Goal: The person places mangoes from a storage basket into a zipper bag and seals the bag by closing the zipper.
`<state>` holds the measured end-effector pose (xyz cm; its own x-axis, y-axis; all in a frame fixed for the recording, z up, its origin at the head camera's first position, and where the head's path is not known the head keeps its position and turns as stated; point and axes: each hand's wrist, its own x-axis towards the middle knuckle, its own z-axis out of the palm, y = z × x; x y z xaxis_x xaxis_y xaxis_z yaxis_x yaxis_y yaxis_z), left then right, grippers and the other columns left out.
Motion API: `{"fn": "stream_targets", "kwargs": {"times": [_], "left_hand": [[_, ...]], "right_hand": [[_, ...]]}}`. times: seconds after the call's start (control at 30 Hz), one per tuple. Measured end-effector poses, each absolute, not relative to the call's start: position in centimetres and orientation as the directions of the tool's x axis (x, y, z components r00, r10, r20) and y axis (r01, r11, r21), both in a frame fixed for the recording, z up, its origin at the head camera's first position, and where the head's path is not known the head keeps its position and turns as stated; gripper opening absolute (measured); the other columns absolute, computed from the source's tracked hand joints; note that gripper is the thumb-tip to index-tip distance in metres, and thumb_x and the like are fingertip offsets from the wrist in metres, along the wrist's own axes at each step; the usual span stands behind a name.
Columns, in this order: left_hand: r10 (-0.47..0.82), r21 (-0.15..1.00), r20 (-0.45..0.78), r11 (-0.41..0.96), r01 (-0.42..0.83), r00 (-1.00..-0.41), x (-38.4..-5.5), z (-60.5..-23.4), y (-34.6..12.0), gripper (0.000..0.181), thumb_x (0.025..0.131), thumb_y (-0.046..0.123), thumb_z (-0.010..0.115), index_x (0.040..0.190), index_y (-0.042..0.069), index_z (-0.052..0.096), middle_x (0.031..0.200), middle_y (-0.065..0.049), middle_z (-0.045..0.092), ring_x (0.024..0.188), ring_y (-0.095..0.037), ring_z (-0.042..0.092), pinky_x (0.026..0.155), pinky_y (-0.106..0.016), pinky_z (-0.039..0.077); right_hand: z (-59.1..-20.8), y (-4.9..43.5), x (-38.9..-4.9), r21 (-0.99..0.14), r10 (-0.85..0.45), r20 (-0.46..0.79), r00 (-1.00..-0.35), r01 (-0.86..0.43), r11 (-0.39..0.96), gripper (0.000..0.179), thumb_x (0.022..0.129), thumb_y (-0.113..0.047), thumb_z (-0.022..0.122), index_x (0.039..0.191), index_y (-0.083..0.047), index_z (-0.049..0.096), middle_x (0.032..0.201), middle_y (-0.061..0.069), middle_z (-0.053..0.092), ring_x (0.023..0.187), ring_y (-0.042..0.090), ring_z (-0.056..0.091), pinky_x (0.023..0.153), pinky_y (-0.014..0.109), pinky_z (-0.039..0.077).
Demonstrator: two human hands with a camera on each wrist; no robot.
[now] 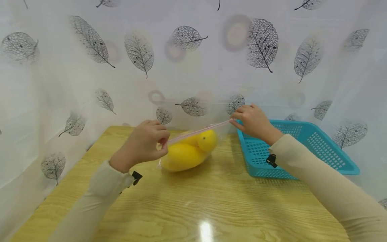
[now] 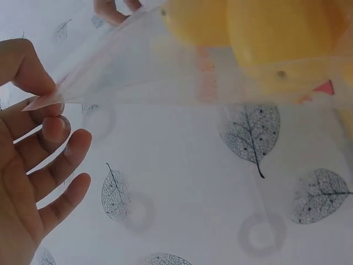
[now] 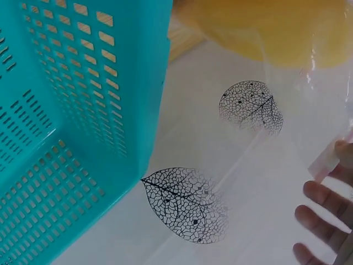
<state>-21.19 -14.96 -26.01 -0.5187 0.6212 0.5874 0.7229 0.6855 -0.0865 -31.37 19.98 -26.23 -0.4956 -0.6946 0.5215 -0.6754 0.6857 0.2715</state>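
Note:
A clear plastic zip bag (image 2: 149, 77) with a pink strip along its top holds several yellow lemon-like fruits (image 1: 184, 156). My left hand (image 1: 145, 141) pinches one top corner of the bag between thumb and forefinger; the other fingers are spread apart in the left wrist view. At the opposite top corner, my right hand (image 1: 252, 121) pinches the pink strip (image 3: 325, 163) the same way. Between both hands the strip is stretched in a straight line, higher at the right. The fruits hang low in the bag, close over the table (image 1: 181, 201).
A blue-green perforated plastic basket (image 1: 254, 171) stands at the back right of the wooden table, partly behind my right forearm. A pale curtain (image 1: 193, 74) printed with dark leaves hangs behind and around the table. Black straps show at both sleeves.

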Motion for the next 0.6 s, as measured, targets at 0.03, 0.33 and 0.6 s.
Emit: {"fn": "stream_targets", "kwargs": {"times": [0.03, 0.33, 0.6], "left_hand": [[0.622, -0.086, 0.593, 0.681, 0.727, -0.512, -21.1, -26.1, -14.7, 0.016, 0.065, 0.01, 0.059, 0.06, 0.016, 0.045, 0.058, 0.007, 0.042, 0.064, -0.012, 0.039, 0.069, -0.03, 0.036], [0.586, -0.082, 0.643, 0.693, 0.717, -0.493, -20.2, -26.6, -12.1, 0.016, 0.064, 0.011, 0.06, 0.058, 0.015, 0.045, 0.058, 0.007, 0.041, 0.062, -0.013, 0.039, 0.063, -0.027, 0.033], [0.574, -0.07, 0.661, 0.689, 0.721, -0.484, -20.0, -27.0, -10.5, 0.016, 0.068, 0.013, 0.063, 0.06, 0.015, 0.05, 0.059, 0.007, 0.046, 0.06, -0.012, 0.039, 0.063, -0.026, 0.035]], "right_hand": [[-26.2, 19.8, -31.3, 0.264, -0.676, 0.522, -0.52, -0.656, 0.708, 0.023, 0.086, -0.028, 0.065, 0.095, -0.007, 0.071, 0.088, 0.011, 0.069, 0.083, 0.029, 0.063, 0.073, 0.046, 0.045], [-26.6, 17.5, -31.2, 0.025, -0.515, 0.364, -0.776, -0.544, 0.839, 0.033, 0.09, -0.024, 0.06, 0.115, -0.004, 0.058, 0.088, 0.011, 0.07, 0.058, 0.02, 0.058, 0.054, 0.033, 0.047], [-26.0, 15.2, -29.7, -0.2, -0.518, 0.262, -0.814, -0.571, 0.796, 0.029, 0.093, -0.018, 0.053, 0.12, -0.008, 0.057, 0.107, 0.014, 0.069, 0.066, 0.019, 0.063, 0.063, 0.035, 0.05]]}}
